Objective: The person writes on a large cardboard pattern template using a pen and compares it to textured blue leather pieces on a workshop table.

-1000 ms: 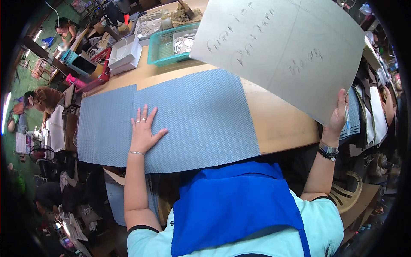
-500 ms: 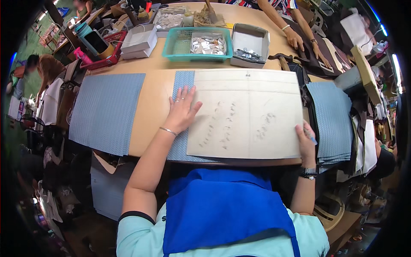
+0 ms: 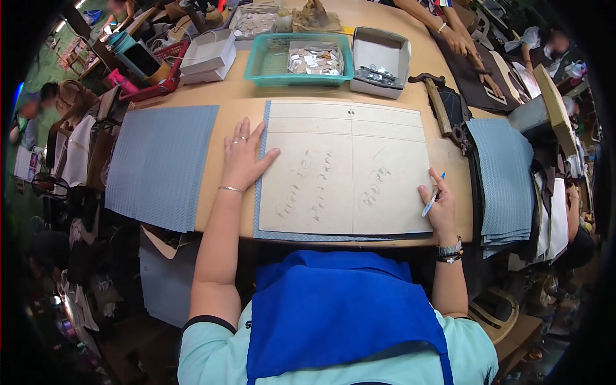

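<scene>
A cream pattern board (image 3: 391,154) with handwriting and ruled lines lies flat in front of me. It covers most of a blue textured sheet (image 3: 259,200), which shows as a thin strip along the board's left and near edges. My left hand (image 3: 245,160) rests open, fingers spread, at the left edge of board and sheet. At the board's right edge is my right hand (image 3: 443,208), its fingers closed around a blue-and-white pen (image 3: 428,206). The thumb and fingertips are beside or on the board's edge; I cannot tell whether they press it.
Blue textured sheets (image 3: 160,167) lie at the left, and another stack (image 3: 502,186) at the right. Beyond the board stand a teal basket (image 3: 263,74) of small pieces and a grey box (image 3: 380,48). A hammer (image 3: 439,106) lies right; a co-worker's hands (image 3: 459,45) are behind it.
The board has slid left over the blue sheet, so the sheet's exposed left strip is much narrower. Both my hands have moved left, and the pen shows more plainly.
</scene>
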`<state>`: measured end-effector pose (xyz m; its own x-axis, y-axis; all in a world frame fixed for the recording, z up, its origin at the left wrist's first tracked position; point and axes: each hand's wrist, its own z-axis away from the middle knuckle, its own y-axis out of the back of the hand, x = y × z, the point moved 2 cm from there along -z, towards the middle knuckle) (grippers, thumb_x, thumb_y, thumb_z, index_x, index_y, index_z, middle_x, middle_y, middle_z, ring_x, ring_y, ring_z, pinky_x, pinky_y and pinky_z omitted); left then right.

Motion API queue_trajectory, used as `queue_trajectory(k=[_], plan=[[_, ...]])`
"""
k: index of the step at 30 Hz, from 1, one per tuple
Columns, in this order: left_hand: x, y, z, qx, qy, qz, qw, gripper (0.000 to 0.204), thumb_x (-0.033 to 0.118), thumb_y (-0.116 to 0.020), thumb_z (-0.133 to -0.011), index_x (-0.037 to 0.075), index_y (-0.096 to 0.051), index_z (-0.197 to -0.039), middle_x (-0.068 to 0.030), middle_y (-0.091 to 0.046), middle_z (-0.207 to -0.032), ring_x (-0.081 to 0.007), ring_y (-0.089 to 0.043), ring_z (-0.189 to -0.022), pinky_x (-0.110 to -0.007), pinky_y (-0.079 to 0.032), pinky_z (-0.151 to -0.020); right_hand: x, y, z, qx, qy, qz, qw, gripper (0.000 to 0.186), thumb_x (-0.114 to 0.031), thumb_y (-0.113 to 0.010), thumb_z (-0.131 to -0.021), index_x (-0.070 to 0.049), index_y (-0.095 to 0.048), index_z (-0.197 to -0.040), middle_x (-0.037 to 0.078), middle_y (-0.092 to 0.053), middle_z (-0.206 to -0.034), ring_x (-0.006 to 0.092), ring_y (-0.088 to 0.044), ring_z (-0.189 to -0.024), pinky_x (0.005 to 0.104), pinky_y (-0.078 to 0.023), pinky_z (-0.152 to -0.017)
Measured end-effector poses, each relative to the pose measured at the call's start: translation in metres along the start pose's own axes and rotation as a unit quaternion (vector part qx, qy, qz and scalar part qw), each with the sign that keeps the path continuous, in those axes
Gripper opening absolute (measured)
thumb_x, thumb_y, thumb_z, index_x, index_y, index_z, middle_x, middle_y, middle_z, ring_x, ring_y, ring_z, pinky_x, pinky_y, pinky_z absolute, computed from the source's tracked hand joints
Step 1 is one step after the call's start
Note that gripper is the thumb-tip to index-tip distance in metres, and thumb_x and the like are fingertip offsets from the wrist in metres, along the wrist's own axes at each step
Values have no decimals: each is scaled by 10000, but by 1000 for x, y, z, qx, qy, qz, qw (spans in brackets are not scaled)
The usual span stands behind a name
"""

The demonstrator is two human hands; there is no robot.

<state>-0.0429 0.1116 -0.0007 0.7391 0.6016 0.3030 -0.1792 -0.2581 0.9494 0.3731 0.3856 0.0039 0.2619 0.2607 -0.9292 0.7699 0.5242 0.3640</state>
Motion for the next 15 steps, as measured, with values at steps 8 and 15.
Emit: queue_trajectory(k=[8,15], plan=[[-1,-3,-2,13,-29,7,999,741,592,-667,-934,221,-512,-1557,-220,-302,-1694,-379,-249,-1582,-662,-158,-1242,-34,12,-21,30,-88,217,972,463,-193,-868,-865,-17,-678,-1249,104,-709,-995,184,-678,-913,288,-546,-829],[1,-1,-4,8,-17,14,1000,715,530,-706,-926,223,-528,-1547,-202,-298,-1701,-366,-239,-1587,-659,-153,-1247,-7,-14,-78,46,172,239,955,508,-298,-894,-812,-62,-705,-1220,139,-728,-1243,317,-658,-1128,418,-528,-1002]])
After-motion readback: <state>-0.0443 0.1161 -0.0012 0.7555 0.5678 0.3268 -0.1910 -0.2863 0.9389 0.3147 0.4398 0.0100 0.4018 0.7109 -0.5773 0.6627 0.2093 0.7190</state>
